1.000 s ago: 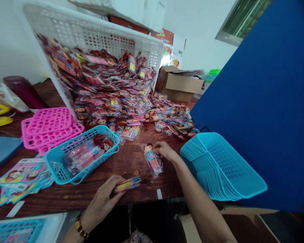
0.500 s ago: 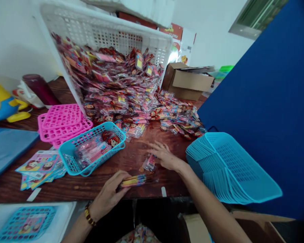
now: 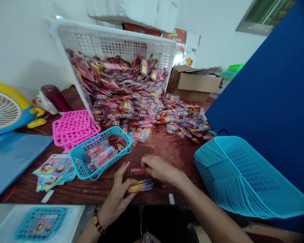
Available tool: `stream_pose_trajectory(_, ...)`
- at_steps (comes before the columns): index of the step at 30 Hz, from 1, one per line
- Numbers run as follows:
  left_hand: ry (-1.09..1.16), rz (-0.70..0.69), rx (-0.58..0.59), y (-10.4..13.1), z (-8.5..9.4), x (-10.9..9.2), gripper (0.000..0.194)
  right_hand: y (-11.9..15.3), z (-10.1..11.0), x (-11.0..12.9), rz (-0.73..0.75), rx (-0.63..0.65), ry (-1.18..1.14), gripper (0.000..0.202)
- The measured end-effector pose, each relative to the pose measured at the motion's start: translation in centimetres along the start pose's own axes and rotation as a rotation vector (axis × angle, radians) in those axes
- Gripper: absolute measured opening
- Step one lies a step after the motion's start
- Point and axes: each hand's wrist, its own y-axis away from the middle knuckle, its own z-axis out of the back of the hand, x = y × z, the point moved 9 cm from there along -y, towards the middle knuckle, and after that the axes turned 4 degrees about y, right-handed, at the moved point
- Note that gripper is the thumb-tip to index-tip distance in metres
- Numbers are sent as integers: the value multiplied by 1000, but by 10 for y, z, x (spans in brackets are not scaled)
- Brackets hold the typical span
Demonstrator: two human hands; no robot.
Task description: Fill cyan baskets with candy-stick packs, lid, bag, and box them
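My left hand (image 3: 119,190), with a beaded bracelet at the wrist, holds a small stack of yellow and pink packets (image 3: 141,185) between thumb and fingers near the table's front edge. Its index finger reaches out above the stack. Just behind the stack, my right hand (image 3: 158,168) pinches a blurred pink packet (image 3: 137,171) at its right end. To the left stands a small blue basket (image 3: 77,168) with clear-wrapped pink packets (image 3: 101,153) and a red-haired figure packet (image 3: 120,145) inside.
A tipped white crate (image 3: 73,81) spills many packets (image 3: 142,98) across the table (image 3: 171,148). Nested blue baskets (image 3: 253,182) stand at the right by a blue panel (image 3: 266,98). Pink baskets (image 3: 74,126), printed cards (image 3: 53,168) and a yellow-blue fan (image 3: 10,108) are at the left.
My right hand has moved from open, over the packet, to a closed grip, bringing it left beside the stack. My left index finger has lifted away from the stack. The camera view has shifted.
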Motion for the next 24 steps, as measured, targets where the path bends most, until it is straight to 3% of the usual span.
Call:
stream_pose_trajectory(3, 81, 28, 102, 3, -11, 6, 31, 7, -12, 21, 128, 135, -154, 14)
stream_pose_trajectory(6, 135, 42, 125, 6, -18, 14, 34, -14, -7, -2, 78, 177, -279, 14)
stream_pose_trajectory(10, 94, 16, 69, 7, -15, 18, 35, -83, 33, -64, -143, -184, -15, 30)
stream_pose_trajectory(12, 82, -4, 57, 7, -13, 17, 36, -115, 40, -82, -196, -243, 134, 34)
stream_pose_trajectory(15, 84, -14, 47, 7, -12, 17, 35, -138, 34, -97, -201, -204, 178, 41)
stream_pose_trajectory(17, 82, 2, 55, 8, -13, 20, 36, -133, 28, -105, -173, -169, 200, 41)
stream_pose_trajectory(21, 76, 56, 77, 11, -17, 26, 34, -95, 25, -130, -176, -116, 253, 41)
stream_pose_trajectory(24, 88, 75, 94, 10, -17, 25, 34, -66, 35, -150, -229, -197, 174, 38)
